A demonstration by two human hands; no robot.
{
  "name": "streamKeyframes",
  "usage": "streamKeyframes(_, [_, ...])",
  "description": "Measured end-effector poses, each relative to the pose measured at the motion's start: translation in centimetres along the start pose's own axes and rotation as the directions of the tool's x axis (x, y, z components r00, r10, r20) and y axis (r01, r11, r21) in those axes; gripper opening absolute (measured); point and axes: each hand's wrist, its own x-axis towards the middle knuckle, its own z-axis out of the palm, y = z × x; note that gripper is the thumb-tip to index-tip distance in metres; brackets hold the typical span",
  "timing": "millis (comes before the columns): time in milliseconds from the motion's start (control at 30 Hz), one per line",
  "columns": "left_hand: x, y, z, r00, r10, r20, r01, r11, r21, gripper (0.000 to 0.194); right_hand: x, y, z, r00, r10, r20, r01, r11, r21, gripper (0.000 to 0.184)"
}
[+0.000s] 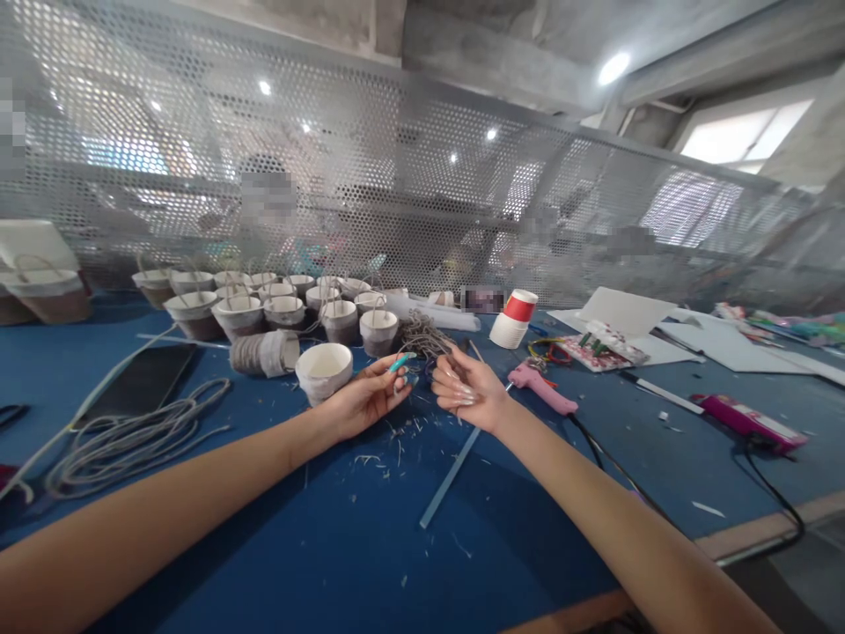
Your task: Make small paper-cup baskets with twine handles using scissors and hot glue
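My left hand is closed in a pinch, with a slim turquoise object at its fingertips; its kind is too small to tell. Just to the right, my right hand has its fingers curled and the thumb pressed to the index finger. Anything thin in that pinch cannot be made out. Behind both hands lies a tangled heap of grey-brown twine. Left of my left hand stands a white cup with its outside wrapped in pale material. Short thread scraps lie on the blue table below my hands.
Several wrapped cups with twine handles stand at back left. A coil of grey cord lies near a black flat object. A pink glue gun, a clear glue stick, stacked paper cups and a magenta tool are rightward.
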Motion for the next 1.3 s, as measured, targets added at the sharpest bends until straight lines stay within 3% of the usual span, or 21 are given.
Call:
streamKeyframes(367, [-0.1,0.3,0.0,0.998,-0.023,-0.059,0.023,1.000,0.000,0.025,-0.2,0.0,0.5,0.996,-0.068,-0.059,0.076,0.986,0.145,0.048])
streamKeyframes(533, [-0.1,0.1,-0.3,0.999,-0.035,0.010,0.033,0.993,0.110,0.019,-0.1,-0.1,0.4,0.996,-0.024,-0.090,0.020,0.999,-0.043,0.043])
streamKeyframes(700, [-0.7,-0.2,0.3,0.992,-0.012,0.124,-0.035,0.927,0.374,0.049,0.2,-1.1,-1.1,0.992,-0.010,-0.125,-0.010,0.988,-0.157,0.045])
streamKeyframes(767, [-1.0,0.0,0.8,0.989,0.064,0.132,-0.129,0.803,0.581,0.058,0.2,-1.4,-1.6,0.991,0.005,-0.132,-0.031,0.980,-0.198,0.046])
streamKeyframes(800, [-1.1,0.1,1.0,0.982,0.131,0.140,-0.191,0.690,0.698,0.061,0.2,-1.4,-1.7,0.991,0.012,-0.133,-0.041,0.975,-0.218,0.047])
streamKeyframes(900, [-1.4,0.9,1.9,0.910,0.308,0.278,-0.338,0.162,0.927,0.057,0.1,-1.1,-1.3,0.993,0.034,-0.117,-0.065,0.961,-0.269,0.048])
streamKeyframes(967, [-1.7,1.6,2.5,0.862,0.317,0.396,-0.354,-0.185,0.917,0.040,0.0,-0.5,-0.7,0.994,0.041,-0.101,-0.069,0.953,-0.296,0.047])
streamKeyframes(1067, [-2.4,2.5,3.6,0.838,0.250,0.485,-0.283,-0.560,0.778,0.020,-0.1,0.5,0.3,0.996,0.039,-0.076,-0.062,0.941,-0.334,0.047])
streamKeyframes(1167, [-3.1,3.0,4.4,0.843,0.136,0.520,-0.239,-0.771,0.590,0.026,-0.1,1.2,1.2,0.998,0.049,-0.043,-0.061,0.939,-0.340,0.043])
streamKeyframes(1300, [-3.5,3.0,4.7,0.829,0.080,0.553,-0.243,-0.840,0.486,0.024,-0.1,1.3,2.0,0.998,0.060,-0.016,-0.062,0.962,-0.266,0.032])
